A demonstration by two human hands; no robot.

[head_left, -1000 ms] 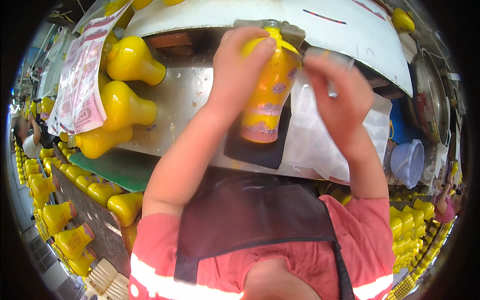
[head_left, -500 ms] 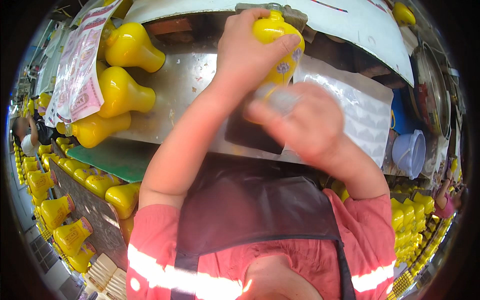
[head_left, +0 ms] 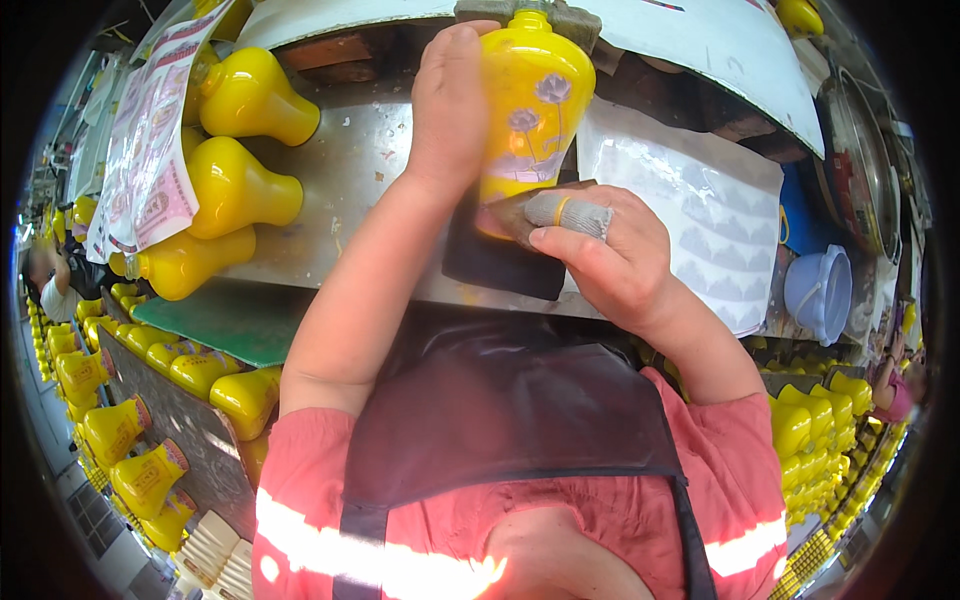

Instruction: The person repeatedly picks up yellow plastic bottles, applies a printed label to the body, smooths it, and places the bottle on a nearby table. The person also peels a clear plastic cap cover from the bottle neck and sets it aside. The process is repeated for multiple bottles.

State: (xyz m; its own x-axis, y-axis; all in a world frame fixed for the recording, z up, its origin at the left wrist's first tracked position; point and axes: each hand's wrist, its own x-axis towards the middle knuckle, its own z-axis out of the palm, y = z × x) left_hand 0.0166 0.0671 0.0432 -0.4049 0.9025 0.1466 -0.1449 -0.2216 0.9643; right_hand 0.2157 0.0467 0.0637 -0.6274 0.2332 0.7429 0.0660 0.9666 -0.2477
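Note:
A glossy yellow bottle (head_left: 535, 70) with lilac lotus flowers lies neck-away in front of me, its glass mouth against a grey block (head_left: 577, 25). Along its left side rests my left hand (head_left: 448, 110), slightly blurred, fingers together and steadying it. My right hand (head_left: 625, 255) is closed on a thin dark flat scraper (head_left: 515, 214), pressed to the bottle's narrow near end. A grey knitted finger sleeve (head_left: 570, 215) with a yellow band covers one right finger. Under the bottle's near end lies a dark pad (head_left: 500, 265).
Several yellow bottles (head_left: 245, 185) lie at the left, partly under a pink printed sheet (head_left: 160, 195). On the right are a decal sheet (head_left: 715, 220) and a lavender bucket (head_left: 820, 290). A green board (head_left: 225, 320) sits near left. More bottles and other people appear at both sides.
The bottle has turned, bringing its lotus print face-up. My left hand slid from over its top to its left side. My right hand, blurred before, is now steadier at the near end.

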